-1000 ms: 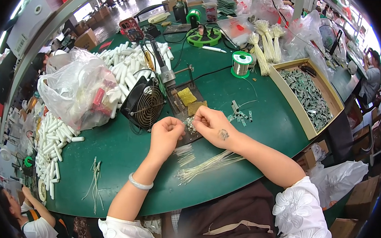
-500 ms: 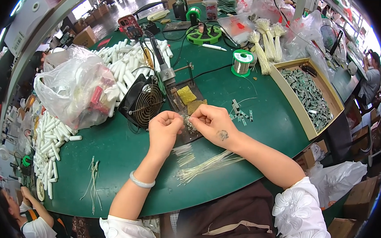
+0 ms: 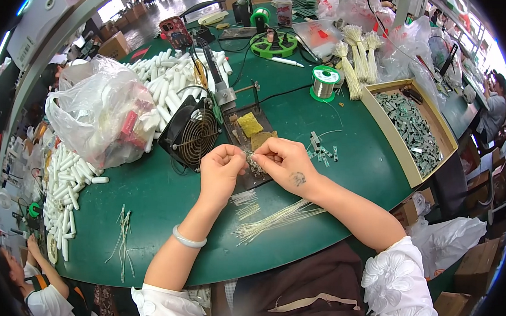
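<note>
My left hand (image 3: pixel 222 170) and my right hand (image 3: pixel 287 165) meet at the middle of the green table, over the near end of a dark metal tray (image 3: pixel 252 184). Both are closed in a pinch, fingertips nearly touching. What they pinch is too small and covered to make out. A yellow sponge (image 3: pixel 250 125) lies in the tray just beyond the fingers. Below my hands, a short bundle of pale wires (image 3: pixel 245 205) and a longer bundle (image 3: pixel 278 221) rest on the table. Several small circuit boards (image 3: pixel 322 155) lie right of my right hand.
A black fan (image 3: pixel 192 133) stands left of the tray, near a soldering iron holder (image 3: pixel 225 97). White tubes (image 3: pixel 65 190) and a plastic bag (image 3: pixel 102 114) crowd the left. A solder spool (image 3: pixel 324 84) and a box rim (image 3: pixel 385 134) around circuit boards are at right.
Both hands stay pinched together over the tray, with only a very slight shift of the left hand to the right. At lower left, another person's arm has moved a little.
</note>
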A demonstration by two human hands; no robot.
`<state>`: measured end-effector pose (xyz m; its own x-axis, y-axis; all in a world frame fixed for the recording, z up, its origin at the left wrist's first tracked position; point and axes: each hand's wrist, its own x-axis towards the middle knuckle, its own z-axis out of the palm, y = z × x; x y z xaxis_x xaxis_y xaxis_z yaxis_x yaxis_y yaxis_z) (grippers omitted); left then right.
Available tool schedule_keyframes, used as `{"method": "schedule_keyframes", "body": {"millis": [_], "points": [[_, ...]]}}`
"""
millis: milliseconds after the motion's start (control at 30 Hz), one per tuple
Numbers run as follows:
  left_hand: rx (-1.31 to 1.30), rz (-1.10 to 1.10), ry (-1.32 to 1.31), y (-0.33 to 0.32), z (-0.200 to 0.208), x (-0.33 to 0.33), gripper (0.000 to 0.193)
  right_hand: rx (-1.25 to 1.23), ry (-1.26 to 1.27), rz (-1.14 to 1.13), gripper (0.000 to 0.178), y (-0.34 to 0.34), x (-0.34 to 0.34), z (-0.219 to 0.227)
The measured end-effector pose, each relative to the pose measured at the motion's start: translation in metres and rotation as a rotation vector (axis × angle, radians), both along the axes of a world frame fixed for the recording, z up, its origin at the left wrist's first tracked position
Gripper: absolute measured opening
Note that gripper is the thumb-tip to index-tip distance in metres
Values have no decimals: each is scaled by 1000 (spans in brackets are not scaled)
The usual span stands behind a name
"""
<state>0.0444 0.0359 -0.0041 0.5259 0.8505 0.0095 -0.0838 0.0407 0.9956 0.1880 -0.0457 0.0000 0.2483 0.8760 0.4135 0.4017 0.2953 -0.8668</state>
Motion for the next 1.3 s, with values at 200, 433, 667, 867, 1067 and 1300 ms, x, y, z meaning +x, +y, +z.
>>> {"method": "schedule_keyframes", "body": {"millis": [200, 433, 667, 867, 1067, 1300], "points": [[-9, 8, 3, 1, 2, 0, 7, 0, 18, 0, 10, 3, 0, 0], [-104, 20, 17, 7, 1, -8, 5, -55, 154, 14, 10, 0, 5, 5], [-100, 20, 44, 1, 0, -3, 6, -90, 199, -8, 8, -10, 14, 16], [-93, -105, 229, -9, 21, -25, 10, -201, -1, -213, 12, -22, 47, 47], [-24, -248, 342, -50, 93, -111, 2, -424, -507, -273, 13, -23, 86, 22], [172, 379, 487, -37, 65, -224, 5, -278, -682, 46, 19, -10, 84, 2]]}}
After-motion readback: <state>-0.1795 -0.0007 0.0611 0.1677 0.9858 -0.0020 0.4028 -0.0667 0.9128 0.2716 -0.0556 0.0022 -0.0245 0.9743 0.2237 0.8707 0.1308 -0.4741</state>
